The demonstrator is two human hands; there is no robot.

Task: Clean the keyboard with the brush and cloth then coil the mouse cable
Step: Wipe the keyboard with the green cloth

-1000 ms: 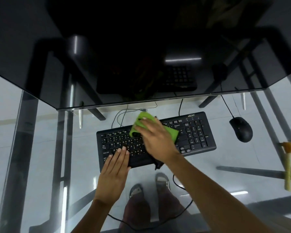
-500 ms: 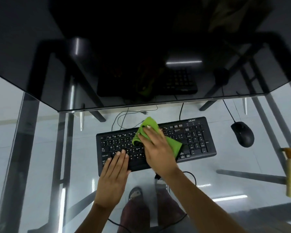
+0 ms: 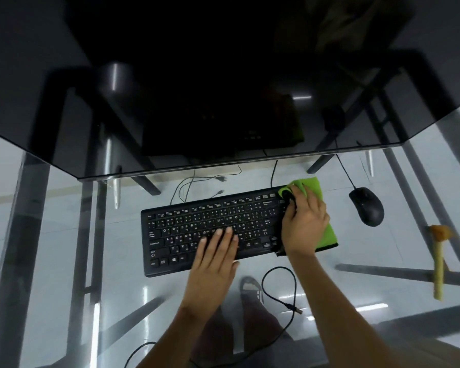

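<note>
Head view: cloth-wiping step. Right hand (image 3: 304,224), fingers curled on the green cloth (image 3: 327,232), works the keyboard (image 3: 197,229) end at 3 o'clock; left hand (image 3: 215,258) presses flat, fingers straight. Next likely: coiling the mouse (image 3: 367,207) cable. Brush (image 3: 438,258) lies at 4 o'clock, open glass between

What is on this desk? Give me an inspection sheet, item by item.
Surface: glass table, floor visible through it.
Job's things: black keyboard; green cloth over its right end; brush at right edge; mouse right of keyboard.
Clutter: nothing seen.
Hands: left hand flat on the keys; right hand presses the cloth.
Cables: mouse cable runs back; loose plug-ended cable near front.
Surroundings: dark monitor behind.
</note>
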